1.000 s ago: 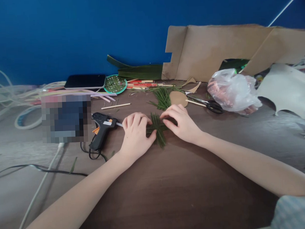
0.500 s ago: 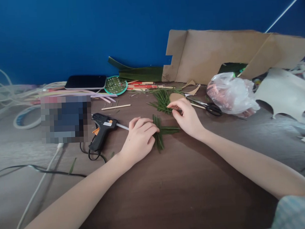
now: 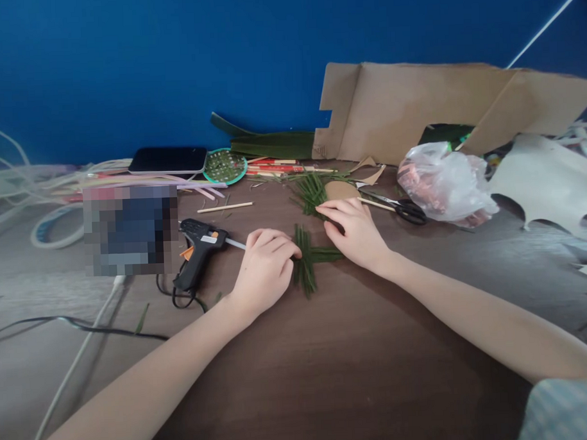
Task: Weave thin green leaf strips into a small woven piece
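Note:
My left hand (image 3: 264, 269) lies on the brown table (image 3: 327, 360) with its fingers curled, pressing down on the left part of a small cross of woven green leaf strips (image 3: 307, 264). My right hand (image 3: 354, 234) rests just right of and behind the weave, its fingers together and stretched toward a loose pile of green leaf strips (image 3: 311, 188). Whether it pinches a strip I cannot make out. A black hot glue gun (image 3: 197, 249) lies just left of my left hand.
Black scissors (image 3: 403, 208), a clear plastic bag (image 3: 444, 182) and cut cardboard (image 3: 415, 106) stand at the back right. A dark phone (image 3: 169, 159), a round green woven disc (image 3: 225, 164), a wooden stick (image 3: 224, 207), long leaves (image 3: 271, 142) and cables (image 3: 70, 324) lie at the left.
My right hand left the weave, reached back to the loose strip pile, and now sits lower between pile and weave. My left hand stayed pressing on the weave.

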Demonstrator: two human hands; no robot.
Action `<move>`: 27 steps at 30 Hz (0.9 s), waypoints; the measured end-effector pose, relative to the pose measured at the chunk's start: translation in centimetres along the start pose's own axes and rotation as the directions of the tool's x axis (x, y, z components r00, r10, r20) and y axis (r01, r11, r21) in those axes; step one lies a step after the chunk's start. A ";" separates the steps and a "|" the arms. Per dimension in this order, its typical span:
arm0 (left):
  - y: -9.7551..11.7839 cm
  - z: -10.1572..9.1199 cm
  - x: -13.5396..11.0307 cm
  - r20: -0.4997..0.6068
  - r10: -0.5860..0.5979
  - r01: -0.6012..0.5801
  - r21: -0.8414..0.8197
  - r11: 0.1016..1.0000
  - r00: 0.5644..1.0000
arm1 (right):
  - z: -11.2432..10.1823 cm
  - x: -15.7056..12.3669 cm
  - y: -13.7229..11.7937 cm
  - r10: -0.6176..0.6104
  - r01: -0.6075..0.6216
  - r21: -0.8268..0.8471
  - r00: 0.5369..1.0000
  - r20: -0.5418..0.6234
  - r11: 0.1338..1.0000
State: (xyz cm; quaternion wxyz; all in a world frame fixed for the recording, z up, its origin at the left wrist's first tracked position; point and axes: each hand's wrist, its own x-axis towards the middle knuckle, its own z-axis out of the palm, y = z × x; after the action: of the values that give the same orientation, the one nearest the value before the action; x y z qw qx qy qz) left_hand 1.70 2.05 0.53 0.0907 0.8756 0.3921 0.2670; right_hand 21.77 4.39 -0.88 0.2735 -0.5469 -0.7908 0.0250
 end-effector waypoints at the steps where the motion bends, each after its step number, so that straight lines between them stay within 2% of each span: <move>1: 0.0 0.0 0.0 -0.002 0.008 -0.008 -0.009 1.000 1.000 | -0.1 0.0 0.0 -0.005 0.005 0.024 1.000 -0.006 1.000; 4: 0.0 -0.1 0.0 -0.004 0.016 -0.016 -0.026 1.000 1.000 | -0.1 0.1 0.4 0.021 -0.017 0.106 0.999 -0.041 0.994; 7: 0.0 -0.2 0.1 -0.012 -0.021 0.021 -0.014 1.000 1.000 | 0.0 0.3 1.0 0.122 -0.107 0.161 0.989 -0.089 0.981; 10: 0.1 -0.3 0.1 -0.022 -0.067 0.067 0.002 0.998 0.998 | 0.2 0.4 1.5 0.118 -0.103 0.166 0.989 -0.087 0.981; 16: 0.1 -0.2 -0.1 0.001 0.017 -0.017 -0.017 1.000 1.000 | 0.3 0.4 1.8 0.121 -0.105 0.176 0.990 -0.079 0.979; 19: 0.0 -0.2 -0.1 0.007 0.005 -0.005 -0.048 0.999 1.000 | 0.2 0.5 1.8 0.149 -0.132 0.209 0.987 -0.063 0.969; 22: 0.0 -0.3 0.0 -0.004 -0.036 0.036 -0.040 0.999 0.999 | -0.1 0.5 1.7 0.156 -0.124 0.276 0.983 -0.096 0.953; 27: 0.6 -0.1 0.0 -0.126 -0.164 0.181 0.138 0.974 0.978 | -0.6 0.5 0.9 0.159 -0.068 0.386 0.965 -0.209 0.920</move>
State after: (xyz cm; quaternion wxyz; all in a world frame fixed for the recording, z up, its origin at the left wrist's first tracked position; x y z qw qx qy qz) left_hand 2.03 1.69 0.85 0.0258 0.8259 0.4902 0.2773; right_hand 22.64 5.06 -0.44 0.4631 -0.5287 -0.7000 0.1265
